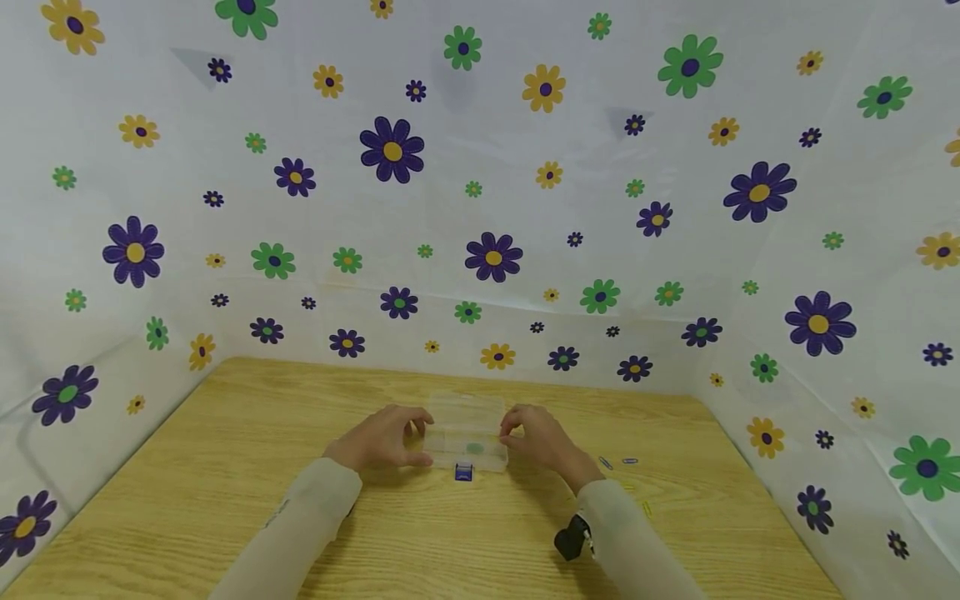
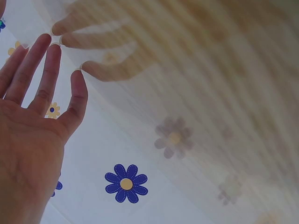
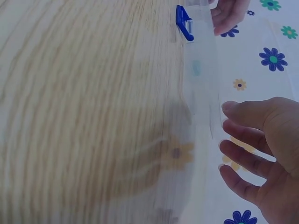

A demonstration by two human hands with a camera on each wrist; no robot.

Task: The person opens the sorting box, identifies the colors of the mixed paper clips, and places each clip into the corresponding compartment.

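Note:
A clear plastic box (image 1: 450, 460) with its lid (image 1: 467, 408) raised at the back lies on the wooden table. A blue latch (image 1: 464, 472) hangs at its front; the right wrist view shows this latch (image 3: 184, 22) too. Something small and greenish (image 1: 475, 448) shows inside, its kind unclear. My left hand (image 1: 386, 437) is at the box's left end, fingers spread and thumb tip by the front corner. At the right end, my right hand (image 1: 536, 435) holds the edge between thumb and forefinger. The left wrist view shows the left hand (image 2: 39, 107) with fingers nearly straight.
Right of the box lie blue paper clips (image 1: 606, 462) and yellow paper clips (image 1: 647, 507), partly beside the right sleeve. A white flowered sheet (image 1: 450, 208) encloses the table (image 1: 225, 467) at the back and sides.

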